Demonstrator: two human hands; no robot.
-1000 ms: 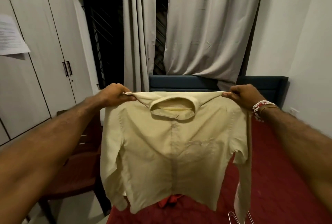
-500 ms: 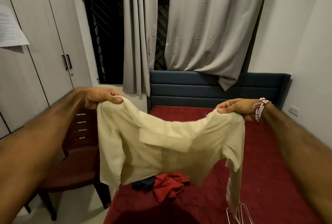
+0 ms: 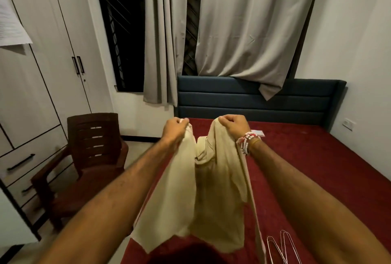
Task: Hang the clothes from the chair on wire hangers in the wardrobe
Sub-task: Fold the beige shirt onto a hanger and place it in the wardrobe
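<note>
A pale yellow shirt [image 3: 203, 196] hangs folded lengthwise over the red bed [image 3: 317, 168]. My left hand [image 3: 174, 129] pinches one shoulder of it and my right hand [image 3: 234, 126], with beaded bracelets at the wrist, pinches the other, the two hands close together. Wire hangers [image 3: 281, 246] lie on the bed at the lower right. The brown plastic chair [image 3: 88, 158] stands to the left with nothing showing on its seat. White wardrobe doors [image 3: 53, 52] fill the left wall and are closed.
A dark blue headboard [image 3: 254, 98] backs the bed under grey curtains [image 3: 249, 26] and a barred window. A small white and red item [image 3: 258, 132] lies on the bed behind my right wrist. Wardrobe drawers [image 3: 21, 164] sit low at left.
My hands came down and together, bringing the shirt's shoulders close so it folds lengthwise. The red and dark clothes on the bed are now hidden behind it.
</note>
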